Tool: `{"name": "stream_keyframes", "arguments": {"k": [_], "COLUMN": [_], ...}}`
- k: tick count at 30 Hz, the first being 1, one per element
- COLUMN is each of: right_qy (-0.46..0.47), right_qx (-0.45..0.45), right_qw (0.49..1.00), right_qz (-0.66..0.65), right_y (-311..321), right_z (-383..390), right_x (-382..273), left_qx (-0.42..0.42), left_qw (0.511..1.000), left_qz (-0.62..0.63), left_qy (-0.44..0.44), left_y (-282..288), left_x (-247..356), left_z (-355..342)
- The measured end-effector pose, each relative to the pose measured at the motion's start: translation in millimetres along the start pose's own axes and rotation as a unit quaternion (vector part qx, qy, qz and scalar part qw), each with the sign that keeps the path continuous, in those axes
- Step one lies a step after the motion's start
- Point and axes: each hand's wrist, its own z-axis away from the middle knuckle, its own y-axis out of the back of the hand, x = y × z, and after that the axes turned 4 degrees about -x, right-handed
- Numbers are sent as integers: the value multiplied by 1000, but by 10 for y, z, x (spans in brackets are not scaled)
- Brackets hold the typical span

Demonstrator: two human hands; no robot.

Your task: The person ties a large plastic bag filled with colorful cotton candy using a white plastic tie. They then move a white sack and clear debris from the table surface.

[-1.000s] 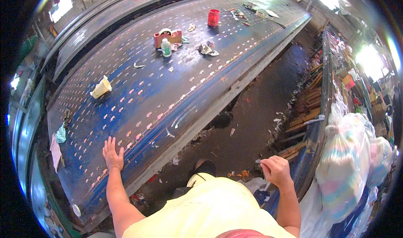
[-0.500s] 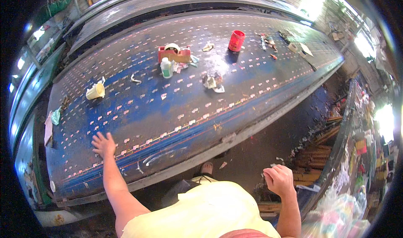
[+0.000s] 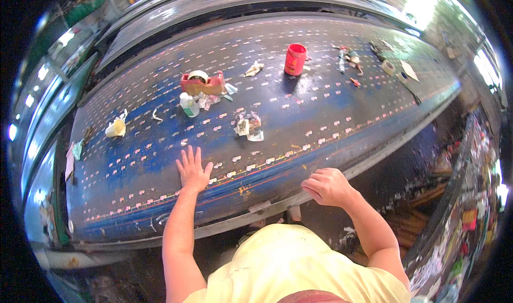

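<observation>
My left hand [image 3: 193,170], fingers spread and palm down, is over or on the front part of a long dark table [image 3: 299,108] with rows of small printed patches. It holds nothing. Close to the table's front edge, my right hand [image 3: 329,187] is closed with the fingers curled in; whatever they may hold is hidden. Beyond my left hand are a crumpled scrap [image 3: 249,126] and a white bottle with a green label [image 3: 188,105]. Behind the bottle stands a red tape dispenser [image 3: 215,82] with a roll of tape in it.
A red can [image 3: 295,60] stands farther back. A cream cup [image 3: 115,127] lies tipped at the left. Toward the far right are a tape roll [image 3: 388,67], a pale card [image 3: 409,71] and small scraps. Right of the table, a bin-like heap of litter [image 3: 454,239] borders the dark floor.
My left hand has moved right along the table, still spread. My right hand has come up and left to the table's front edge, still closed. The view has shifted slightly.
</observation>
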Motion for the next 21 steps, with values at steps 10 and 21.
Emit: {"name": "stream_keyframes", "arguments": {"k": [10, 21], "right_qy": [-52, -308], "right_qx": [26, 282], "right_qw": [998, 844], "right_qz": [-27, -336], "right_y": [-96, -1111], "right_z": [-395, -1927], "right_x": [1826, 4505], "left_qx": [17, 97], "left_qw": [971, 959], "left_qz": [11, 35], "left_qy": [239, 266], "left_y": [-133, -52], "left_x": [1000, 1329], "left_z": [48, 37]}}
